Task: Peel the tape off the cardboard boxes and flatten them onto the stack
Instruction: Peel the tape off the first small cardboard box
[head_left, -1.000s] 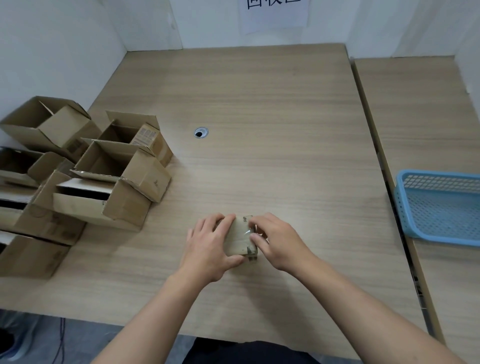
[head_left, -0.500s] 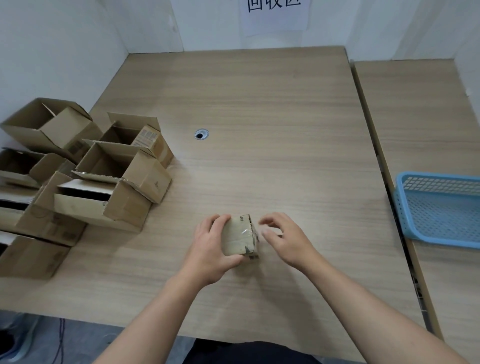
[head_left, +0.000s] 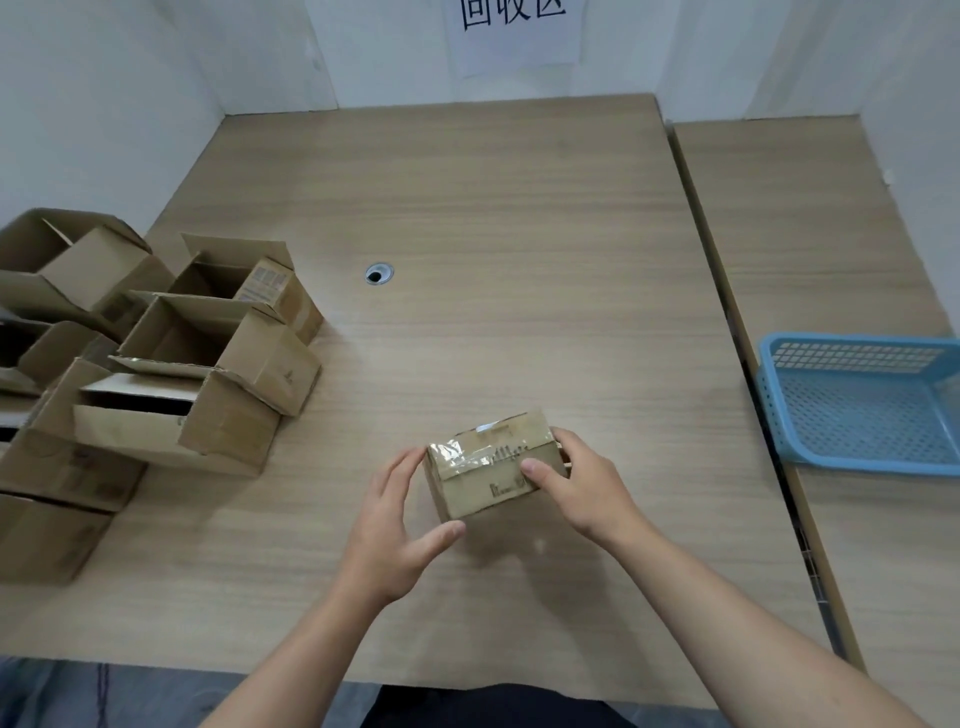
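A small closed cardboard box (head_left: 483, 480) sits near the front middle of the wooden table (head_left: 493, 234), with clear tape wrinkled across its top seam. My right hand (head_left: 576, 486) grips its right end, thumb pressed on the front face. My left hand (head_left: 397, 525) cups the left end, fingers fairly straight along the side and thumb under the front lower corner.
Several opened cardboard boxes (head_left: 156, 374) are piled at the table's left edge. A blue plastic basket (head_left: 862, 402) stands on the adjoining table at the right. A round cable hole (head_left: 378, 274) lies mid-table. A paper sign (head_left: 511, 31) hangs on the back wall.
The box has been turned so its long taped side faces me. My right hand moved from beside it onto its right end; my left hand slid off the top to the left end.
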